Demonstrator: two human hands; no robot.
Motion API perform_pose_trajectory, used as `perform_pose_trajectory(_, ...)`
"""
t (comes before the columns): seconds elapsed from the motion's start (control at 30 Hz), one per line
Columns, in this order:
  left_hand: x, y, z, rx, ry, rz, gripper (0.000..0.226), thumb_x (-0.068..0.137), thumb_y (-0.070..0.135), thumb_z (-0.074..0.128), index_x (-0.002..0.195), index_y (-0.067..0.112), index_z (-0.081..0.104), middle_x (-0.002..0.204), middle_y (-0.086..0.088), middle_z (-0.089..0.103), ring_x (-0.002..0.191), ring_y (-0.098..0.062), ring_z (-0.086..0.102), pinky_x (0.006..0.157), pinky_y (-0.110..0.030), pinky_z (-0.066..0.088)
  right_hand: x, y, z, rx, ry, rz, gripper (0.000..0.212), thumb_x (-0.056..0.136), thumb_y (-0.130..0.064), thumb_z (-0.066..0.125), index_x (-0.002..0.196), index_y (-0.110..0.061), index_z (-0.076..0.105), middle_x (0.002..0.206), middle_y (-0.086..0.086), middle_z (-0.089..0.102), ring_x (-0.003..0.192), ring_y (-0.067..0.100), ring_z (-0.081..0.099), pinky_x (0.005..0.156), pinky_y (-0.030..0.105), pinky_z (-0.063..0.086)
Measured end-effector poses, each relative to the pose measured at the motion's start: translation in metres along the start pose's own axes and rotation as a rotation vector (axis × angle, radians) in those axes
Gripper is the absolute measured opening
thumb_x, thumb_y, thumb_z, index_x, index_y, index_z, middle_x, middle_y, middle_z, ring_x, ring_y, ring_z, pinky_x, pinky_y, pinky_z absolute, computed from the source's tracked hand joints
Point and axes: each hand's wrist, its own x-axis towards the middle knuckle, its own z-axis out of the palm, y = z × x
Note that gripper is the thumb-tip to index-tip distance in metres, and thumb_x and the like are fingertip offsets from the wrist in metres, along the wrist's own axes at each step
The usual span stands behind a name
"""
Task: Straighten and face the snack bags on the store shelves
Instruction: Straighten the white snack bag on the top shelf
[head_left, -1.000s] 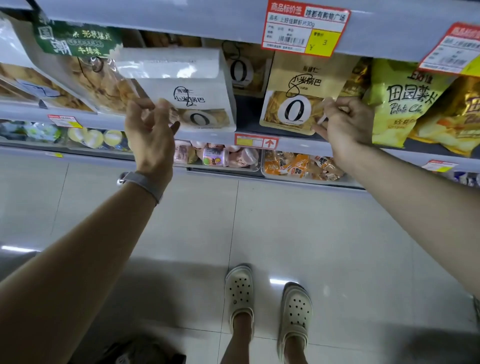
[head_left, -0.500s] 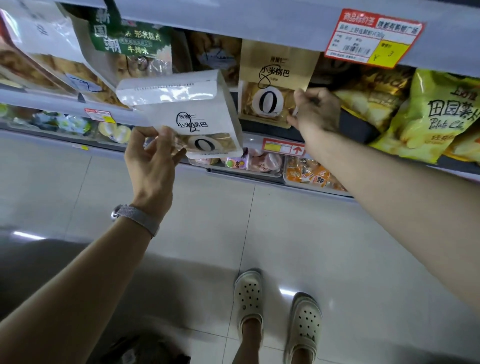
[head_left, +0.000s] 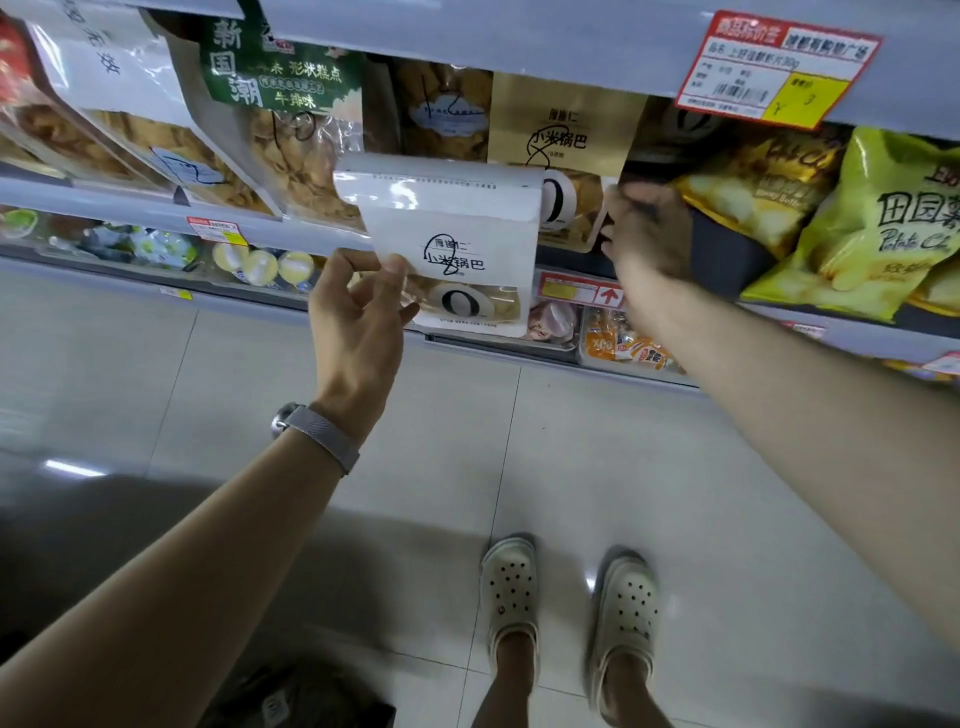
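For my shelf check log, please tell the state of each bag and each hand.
white bag, off the shelf, upright, front showing
tan bag, standing on shelf, front showing
yellow-green chip bag, on shelf, tilted, untouched
left hand, pinches white bag's lower left part
right hand, grips tan bag's lower right edge

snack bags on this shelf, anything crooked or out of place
The white bag is off the shelf, pinched in the left hand, while the right hand grips the tan bag's corner. The clear bags at the far left lean steeply sideways.
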Motion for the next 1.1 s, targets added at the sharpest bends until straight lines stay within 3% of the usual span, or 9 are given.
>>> perform_pose_trajectory(0.13,-0.006,0.008,0.032,0.052,-0.04,0.001,0.019,0.104,0.019,0.064,0.087,0.019,0.057,0.069,0.005,0.07,0.068,-0.01,0.066,0.079,-0.043,0.065,-0.034,0.013,-0.038,-0.087,-0.142,-0.015,0.019,0.091,-0.015,0.068,0.109,-0.018,0.072,0.101,-0.006,0.074,0.1,0.012,0.068,0.087,0.028,0.055)
perform_pose_trajectory(0.27,-0.014,0.017,0.075,0.103,-0.04,0.015,0.014,0.102,0.024,0.066,0.091,0.016,0.062,0.069,0.003,0.069,0.07,-0.016,0.066,0.079,-0.049,0.065,-0.062,0.031,-0.078,-0.093,-0.196,-0.112,0.023,0.087,0.0,0.067,0.106,-0.013,0.071,0.096,-0.01,0.073,0.087,-0.006,0.068,0.073,0.012,0.049)
perform_pose_trajectory(0.37,-0.019,0.02,0.11,0.12,-0.063,0.012,0.015,0.102,0.027,0.066,0.092,0.017,0.062,0.072,0.006,0.073,0.07,-0.013,0.069,0.08,-0.051,0.064,-0.064,0.037,-0.104,-0.042,-0.204,-0.187,0.018,0.091,-0.01,0.067,0.109,-0.013,0.067,0.105,-0.006,0.074,0.099,0.001,0.07,0.085,0.019,0.054)
perform_pose_trajectory(0.43,-0.025,0.023,0.132,0.119,-0.082,0.025,0.015,0.102,0.027,0.066,0.09,0.02,0.061,0.064,0.009,0.071,0.066,-0.011,0.067,0.078,-0.053,0.063,-0.057,0.038,-0.122,-0.052,-0.16,-0.251,0.017,0.095,-0.019,0.067,0.111,-0.014,0.067,0.108,-0.005,0.074,0.106,0.005,0.069,0.092,0.024,0.055)
perform_pose_trajectory(0.57,-0.032,0.027,0.17,0.081,-0.115,0.038,0.015,0.102,0.025,0.067,0.091,0.014,0.063,0.062,0.008,0.073,0.062,-0.009,0.068,0.075,-0.053,0.062,-0.036,0.035,-0.146,-0.055,-0.041,-0.292,0.01,0.098,-0.018,0.068,0.107,-0.016,0.065,0.102,-0.001,0.073,0.1,0.01,0.07,0.088,0.024,0.056)
perform_pose_trajectory(0.67,-0.032,0.029,0.192,0.086,-0.11,0.045,0.02,0.096,0.032,0.069,0.095,0.013,0.067,0.072,-0.004,0.077,0.068,-0.026,0.072,0.075,-0.052,0.064,-0.017,0.032,-0.153,-0.079,0.035,-0.279,0.006,0.095,-0.013,0.068,0.098,-0.017,0.065,0.09,-0.007,0.071,0.089,0.003,0.069,0.083,0.024,0.057)
perform_pose_trajectory(0.8,-0.027,0.03,0.214,0.071,-0.138,0.081,0.012,0.1,0.025,0.068,0.092,0.017,0.064,0.074,0.0,0.075,0.07,-0.014,0.072,0.079,-0.05,0.063,0.007,0.029,-0.156,-0.138,0.085,-0.257,0.006,0.091,-0.01,0.071,0.093,-0.009,0.066,0.08,-0.012,0.068,0.072,-0.013,0.064,0.073,0.01,0.051)
perform_pose_trajectory(0.97,-0.018,0.018,0.223,0.08,-0.213,0.073,0.005,0.096,0.021,0.063,0.096,0.017,0.065,0.09,-0.011,0.076,0.088,-0.028,0.076,0.083,-0.06,0.062,0.03,0.033,-0.151,-0.207,0.111,-0.201,0.009,0.09,-0.011,0.073,0.086,-0.014,0.065,0.077,-0.005,0.069,0.066,-0.004,0.061,0.062,0.004,0.043)
perform_pose_trajectory(1.1,-0.022,0.014,0.216,0.051,-0.283,0.014,0.034,0.089,0.006,0.06,0.122,0.002,0.061,0.115,-0.015,0.077,0.106,-0.025,0.076,0.086,-0.039,0.063,0.04,0.036,-0.144,-0.221,0.077,-0.187,0.009,0.091,-0.01,0.072,0.086,-0.013,0.065,0.076,-0.005,0.066,0.065,-0.006,0.059,0.061,0.003,0.042)
